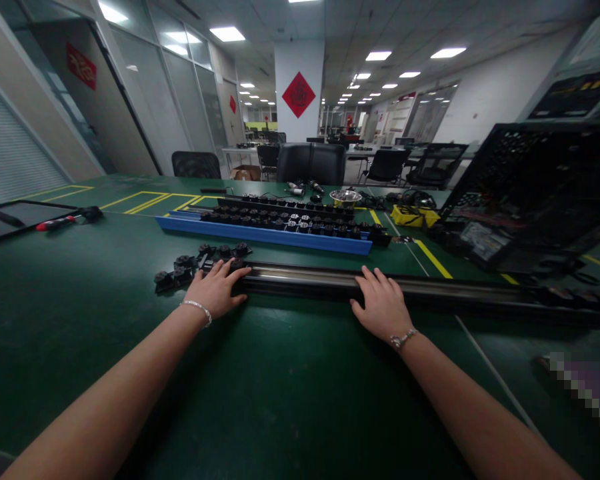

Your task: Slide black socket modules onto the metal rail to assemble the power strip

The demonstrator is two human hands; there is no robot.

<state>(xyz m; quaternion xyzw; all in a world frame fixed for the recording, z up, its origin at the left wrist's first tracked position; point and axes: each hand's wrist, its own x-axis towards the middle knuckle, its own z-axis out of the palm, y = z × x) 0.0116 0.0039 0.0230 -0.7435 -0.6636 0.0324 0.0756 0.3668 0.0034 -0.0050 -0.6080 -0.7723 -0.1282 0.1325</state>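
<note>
A long black rail (300,283) with a shiny metal groove along its top lies across the green table in front of me. My left hand (214,291) rests at its left end, fingers spread over the black pieces there, thumb apart on the near side. Several small black round-topped parts (183,263) sit in linked rows just beyond and left of that hand. Farther right, my right hand (384,305) lies on the rail's near edge with fingers stretched out and thumb apart. More black round-topped parts (570,298) show at the rail's right end.
Behind the rail lies a blue channel (265,237) beside rows of black parts. A metal bowl (345,196), a yellow box (414,216) and cables are farther back. A black perforated case (535,193) stands right; a red-handled tool (60,221) and dark tray (23,219) lie left.
</note>
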